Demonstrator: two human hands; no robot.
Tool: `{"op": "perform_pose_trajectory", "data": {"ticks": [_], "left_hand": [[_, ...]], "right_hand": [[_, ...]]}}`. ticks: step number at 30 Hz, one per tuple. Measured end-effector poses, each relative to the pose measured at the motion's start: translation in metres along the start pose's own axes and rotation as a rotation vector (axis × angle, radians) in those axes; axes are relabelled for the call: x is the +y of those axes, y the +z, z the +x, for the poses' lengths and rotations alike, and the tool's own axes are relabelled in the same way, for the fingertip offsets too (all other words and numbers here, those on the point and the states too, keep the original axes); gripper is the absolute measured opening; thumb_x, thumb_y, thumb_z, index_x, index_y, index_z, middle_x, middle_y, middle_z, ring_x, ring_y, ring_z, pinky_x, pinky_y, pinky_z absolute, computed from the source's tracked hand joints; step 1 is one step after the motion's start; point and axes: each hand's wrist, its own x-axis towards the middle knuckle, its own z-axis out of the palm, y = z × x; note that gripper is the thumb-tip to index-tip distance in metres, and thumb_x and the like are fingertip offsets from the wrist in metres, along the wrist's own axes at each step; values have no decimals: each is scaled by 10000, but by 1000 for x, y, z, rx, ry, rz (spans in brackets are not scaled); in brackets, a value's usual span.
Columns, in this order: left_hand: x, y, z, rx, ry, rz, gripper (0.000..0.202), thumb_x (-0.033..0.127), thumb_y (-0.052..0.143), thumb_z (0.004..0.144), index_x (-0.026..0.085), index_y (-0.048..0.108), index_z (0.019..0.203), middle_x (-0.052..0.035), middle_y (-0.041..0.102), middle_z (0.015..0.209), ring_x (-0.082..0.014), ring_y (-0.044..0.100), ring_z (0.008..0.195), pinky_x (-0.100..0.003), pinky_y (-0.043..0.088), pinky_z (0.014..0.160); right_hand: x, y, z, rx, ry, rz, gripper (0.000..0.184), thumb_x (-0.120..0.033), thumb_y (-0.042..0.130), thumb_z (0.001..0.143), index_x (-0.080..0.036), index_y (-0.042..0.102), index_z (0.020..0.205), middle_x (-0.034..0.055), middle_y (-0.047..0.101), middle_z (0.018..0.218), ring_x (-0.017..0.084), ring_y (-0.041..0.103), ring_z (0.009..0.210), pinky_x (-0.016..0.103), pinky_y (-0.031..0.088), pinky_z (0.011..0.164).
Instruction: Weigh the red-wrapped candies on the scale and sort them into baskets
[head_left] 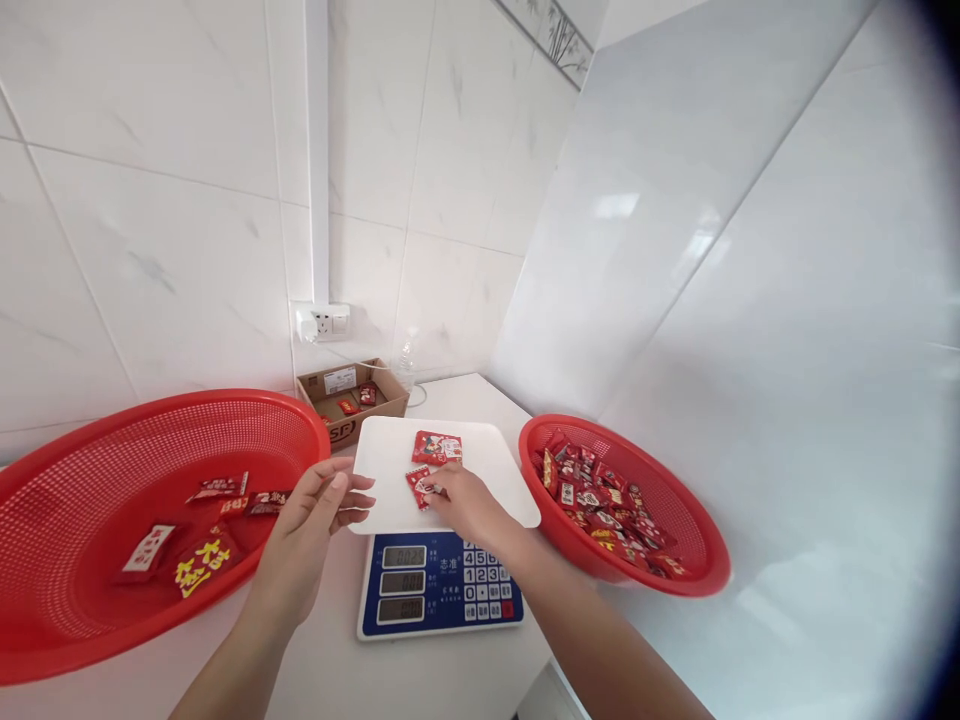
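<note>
On the white pan [480, 470] of a digital scale [441, 585] lie two red candy packets. My right hand [465, 505] has its fingers closed on the nearer candy packet [418, 488], which still appears to rest against the pan. Just behind it lies another red packet [438, 447] with a printed picture, flat and untouched. At the pan's left edge my left hand [319, 520] holds nothing, its fingers apart and pointing right. Below the pan, the scale's blue panel shows three small displays and a number keypad.
To the left stands a large red plastic basket [247, 405] with several wrapped candies inside. A smaller red basket [705, 560] on the right holds many candy packets. Behind the scale are a cardboard box [390, 405] with a few packets, a clear bottle [407, 355] and a wall socket [324, 322].
</note>
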Motion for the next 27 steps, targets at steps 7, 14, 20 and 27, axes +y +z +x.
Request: {"op": "perform_pose_trajectory", "data": {"ticks": [7,14,20,27], "left_hand": [[-4,-8,6,19,-3,-5,397,527,684,712,264,614,1001,-2,696,857,-167,636,769,-269,529,695],[-8,-14,12,18,-30,-17,373,530,693,700,290,629,978,6,703,871,-168,646,797,-239,555,705],[-11,-10,12,16,-73,14,421,570,720,642,297,627,949,26,702,838,-149,641,789,-188,563,708],[-16,-10,12,-3,-75,44,419,580,696,665,296,625,964,24,700,859,-149,637,821,-178,564,727]], "right_hand": [[12,-24,6,141,46,-42,277,-288,525,876,-209,658,1106,59,648,1137,174,610,982,272,449,889],[97,-121,-25,69,568,-321,282,-253,465,914,-142,616,1125,135,642,1125,261,592,1036,397,438,896],[164,-138,-67,-234,864,-358,371,-332,579,882,-175,540,1215,91,564,1233,223,575,1060,458,473,904],[184,-125,-69,-265,855,-326,645,-318,729,723,-159,489,1301,169,572,1264,293,576,1098,384,455,905]]}}
